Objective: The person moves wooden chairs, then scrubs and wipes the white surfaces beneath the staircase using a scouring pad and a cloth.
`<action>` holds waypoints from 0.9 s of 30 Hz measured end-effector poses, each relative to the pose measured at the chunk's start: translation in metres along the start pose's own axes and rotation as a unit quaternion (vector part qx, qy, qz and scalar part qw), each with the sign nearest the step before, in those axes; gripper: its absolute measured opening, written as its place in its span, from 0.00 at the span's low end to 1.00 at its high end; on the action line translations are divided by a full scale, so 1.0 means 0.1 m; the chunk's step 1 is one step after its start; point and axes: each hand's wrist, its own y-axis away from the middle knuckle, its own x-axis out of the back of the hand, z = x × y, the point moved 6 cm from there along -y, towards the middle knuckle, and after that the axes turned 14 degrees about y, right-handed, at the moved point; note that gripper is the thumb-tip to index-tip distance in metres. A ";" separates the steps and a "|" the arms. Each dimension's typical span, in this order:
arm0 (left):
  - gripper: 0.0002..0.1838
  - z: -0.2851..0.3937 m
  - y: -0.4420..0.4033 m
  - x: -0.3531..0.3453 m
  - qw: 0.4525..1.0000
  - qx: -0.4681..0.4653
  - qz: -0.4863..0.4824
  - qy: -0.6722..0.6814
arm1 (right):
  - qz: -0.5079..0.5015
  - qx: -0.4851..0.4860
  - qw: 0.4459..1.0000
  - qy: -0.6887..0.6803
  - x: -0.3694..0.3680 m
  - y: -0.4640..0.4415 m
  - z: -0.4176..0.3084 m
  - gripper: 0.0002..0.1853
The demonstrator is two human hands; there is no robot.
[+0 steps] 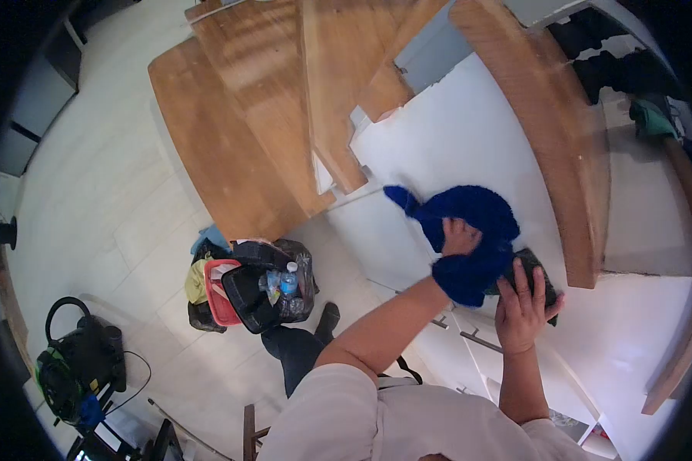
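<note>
Blue cloth (469, 206) lies bunched on white panelling (461, 138), left hand (461, 237) on it, fingers part-bent, grip unclear; better spread flat; right hand (520, 315), fingers splayed over dark pad (532, 258), best kept level, pressure even.

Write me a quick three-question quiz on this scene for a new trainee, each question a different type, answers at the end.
1. Multiple choice: What does the person's left hand rest on?
A) A brown wooden board
B) A fluffy dark blue cloth
C) A clear plastic bottle

2. True or false: The person's right hand has its fingers spread over a dark, roughly rectangular pad.

3. Fill in the colour: Down on the floor, next to the open black container, sits a ____ open-topped container.

Key: 1. B; 2. True; 3. red
</note>
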 end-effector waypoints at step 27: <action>0.24 0.49 0.08 0.30 0.962 -0.137 0.168 0.167 | -0.001 0.087 0.942 -0.325 0.41 0.04 0.32 0.15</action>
